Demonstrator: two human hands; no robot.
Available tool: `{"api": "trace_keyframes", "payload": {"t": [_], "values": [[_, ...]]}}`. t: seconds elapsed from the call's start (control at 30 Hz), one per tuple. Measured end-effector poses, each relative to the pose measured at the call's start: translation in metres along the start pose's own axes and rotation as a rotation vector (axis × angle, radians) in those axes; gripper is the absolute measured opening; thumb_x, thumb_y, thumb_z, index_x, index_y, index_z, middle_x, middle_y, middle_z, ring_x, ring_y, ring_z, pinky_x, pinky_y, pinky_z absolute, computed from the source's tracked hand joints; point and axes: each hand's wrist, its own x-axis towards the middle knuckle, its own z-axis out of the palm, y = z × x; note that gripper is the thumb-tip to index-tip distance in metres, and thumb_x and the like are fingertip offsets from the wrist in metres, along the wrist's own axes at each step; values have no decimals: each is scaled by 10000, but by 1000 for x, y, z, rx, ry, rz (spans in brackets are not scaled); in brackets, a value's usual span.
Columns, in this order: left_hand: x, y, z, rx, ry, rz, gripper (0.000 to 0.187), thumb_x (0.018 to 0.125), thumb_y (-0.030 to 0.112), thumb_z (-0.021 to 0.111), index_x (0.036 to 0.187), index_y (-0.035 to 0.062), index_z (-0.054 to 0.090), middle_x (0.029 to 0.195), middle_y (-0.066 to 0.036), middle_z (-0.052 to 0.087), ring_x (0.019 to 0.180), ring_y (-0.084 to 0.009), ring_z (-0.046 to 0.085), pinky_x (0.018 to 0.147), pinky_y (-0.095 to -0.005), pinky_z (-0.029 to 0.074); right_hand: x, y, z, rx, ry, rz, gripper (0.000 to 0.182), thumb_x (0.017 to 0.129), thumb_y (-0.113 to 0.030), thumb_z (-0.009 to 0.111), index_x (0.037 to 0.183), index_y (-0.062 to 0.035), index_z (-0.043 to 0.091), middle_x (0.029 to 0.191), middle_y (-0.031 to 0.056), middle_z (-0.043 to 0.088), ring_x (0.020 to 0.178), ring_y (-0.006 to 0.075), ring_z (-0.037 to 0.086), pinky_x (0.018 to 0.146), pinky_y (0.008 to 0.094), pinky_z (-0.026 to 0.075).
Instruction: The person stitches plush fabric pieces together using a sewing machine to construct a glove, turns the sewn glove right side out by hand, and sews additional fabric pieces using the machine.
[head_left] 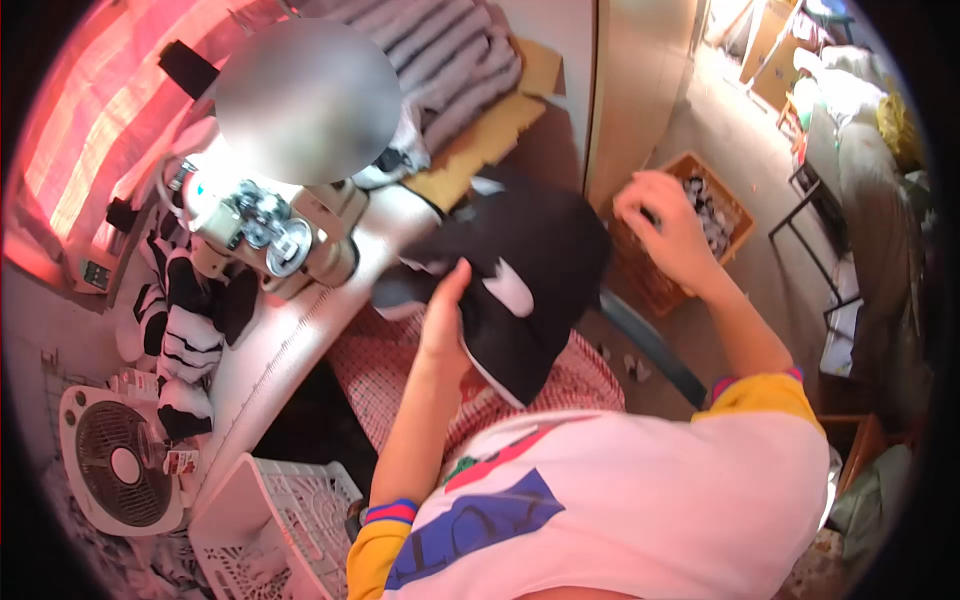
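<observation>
My left hand [442,315] grips a black cloth piece [545,240] with white patches, thumb on top and the other fingers hidden beneath. The cloth hangs over my lap, just off the front edge of the sewing table. Raised to the right of the cloth is my right hand [665,225], apart from it, with its fingers curled in toward the thumb; whether something small is pinched there cannot be made out. A sewing machine [275,230] stands on the white table [300,325], to the left of the cloth.
Black-and-white cloth pieces [190,335] lie at the table's left side. A fan [122,465] and a white plastic basket [270,520] are at lower left. Striped plush fabric [455,65] is piled behind the machine. A crate [735,215] with cloth bits stands on the floor, right.
</observation>
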Motion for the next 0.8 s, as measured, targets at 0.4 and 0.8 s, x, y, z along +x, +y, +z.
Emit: {"api": "trace_keyframes", "payload": {"t": [0.4, 0.8], "values": [[-21, -9, 9, 46, -46, 46, 387, 974, 322, 522, 1239, 41, 535, 1136, -117, 627, 1001, -238, 639, 896, -380, 524, 8, -59, 71, 948, -146, 293, 90, 839, -42, 656, 923, -11, 664, 789, 38, 654, 644, 108, 629, 564, 228, 485], [-36, -25, 33, 310, 248, 338, 398, 962, 323, 538, 1244, 43, 541, 1173, -81, 602, 1065, -226, 599, 905, -378, 510, -12, -44, 8, 245, 8, 253, 292, 787, -277, 752, 954, -65, 640, 927, 98, 568, 860, 225, 597, 751, 331, 495]]}}
